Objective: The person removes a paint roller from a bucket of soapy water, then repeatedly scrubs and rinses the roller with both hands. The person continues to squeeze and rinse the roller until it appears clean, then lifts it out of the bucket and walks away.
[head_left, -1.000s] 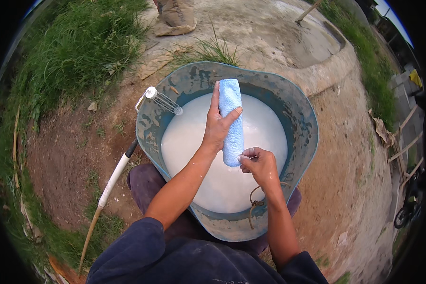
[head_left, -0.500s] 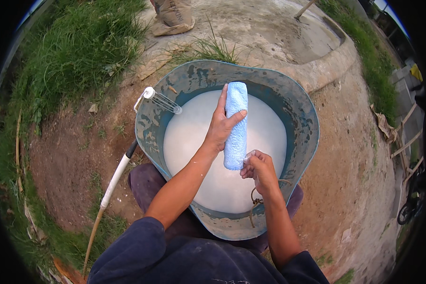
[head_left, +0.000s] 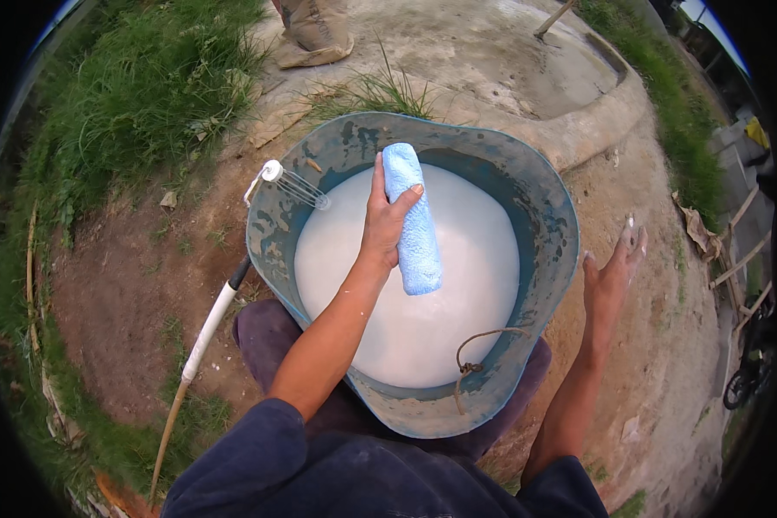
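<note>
My left hand [head_left: 383, 226] grips a fluffy light-blue paint roller sleeve [head_left: 413, 229], its thumb laid across the front. The sleeve tilts slightly, held above a large blue-grey tub [head_left: 548, 224] between my knees. White liquid [head_left: 397, 337] fills the tub's lower part. My right hand [head_left: 613, 263] is out past the tub's right rim, over bare ground, fingers stretched and apart, whitish at the tips. It holds nothing. A wire roller frame [head_left: 298, 186] with a white end cap hangs over the tub's left rim.
A long pole [head_left: 203, 345], white at the top and wooden below, leans against the tub's left side. A knotted rope [head_left: 468, 367] hangs at the near right rim. Beyond stands a brown paper sack [head_left: 315, 30]. Grass [head_left: 147, 112] grows at the left.
My right hand has let go of the sleeve's lower end and swung right, outside the tub, its fingers opening. My left hand has shifted the sleeve slightly left and tilted it.
</note>
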Demonstrator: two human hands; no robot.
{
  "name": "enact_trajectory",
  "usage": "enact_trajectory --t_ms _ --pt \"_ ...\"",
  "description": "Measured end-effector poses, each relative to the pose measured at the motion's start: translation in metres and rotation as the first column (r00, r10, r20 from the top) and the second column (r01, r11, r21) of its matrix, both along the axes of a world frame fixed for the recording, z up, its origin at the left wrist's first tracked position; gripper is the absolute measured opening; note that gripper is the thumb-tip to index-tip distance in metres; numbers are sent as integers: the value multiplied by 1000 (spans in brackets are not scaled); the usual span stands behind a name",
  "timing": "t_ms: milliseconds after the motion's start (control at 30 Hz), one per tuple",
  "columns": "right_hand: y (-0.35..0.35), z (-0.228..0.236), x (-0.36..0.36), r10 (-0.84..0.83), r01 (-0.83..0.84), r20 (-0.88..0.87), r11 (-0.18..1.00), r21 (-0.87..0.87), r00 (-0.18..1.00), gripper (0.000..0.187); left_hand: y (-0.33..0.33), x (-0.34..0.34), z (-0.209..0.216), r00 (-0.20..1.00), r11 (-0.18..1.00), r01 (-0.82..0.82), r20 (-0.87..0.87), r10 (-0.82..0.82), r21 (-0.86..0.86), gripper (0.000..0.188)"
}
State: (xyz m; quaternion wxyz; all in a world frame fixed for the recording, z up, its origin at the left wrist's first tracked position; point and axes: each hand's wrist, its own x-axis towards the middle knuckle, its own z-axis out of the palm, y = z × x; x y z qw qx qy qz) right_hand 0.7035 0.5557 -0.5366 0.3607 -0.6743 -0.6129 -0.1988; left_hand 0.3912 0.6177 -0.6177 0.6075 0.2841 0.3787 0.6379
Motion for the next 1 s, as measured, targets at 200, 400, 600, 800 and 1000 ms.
enact_trajectory --t_ms 200,400,600,800,1000 --pt "-43 -16 -109 387 -732 -689 606 -311 613 13 -2 3 -1 999 1000 -11 -45 11 3 97" --pt "-51 -35 -140 369 -704 -629 561 -437 684 15 -2 3 -6 999 1000 -11 -31 12 23 101" --pt "-56 -45 -144 377 -658 -571 613 -437 730 15 0 4 -11 998 1000 14 -54 -13 22 101" --pt "-40 -48 -133 158 -712 -730 428 -556 665 16 0 10 -16 991 994 92 -107 -85 60 100" --pt "-38 -55 -89 -322 -900 -945 426 -90 -58 13 1 10 -21 977 978 210 -33 -210 15 100"
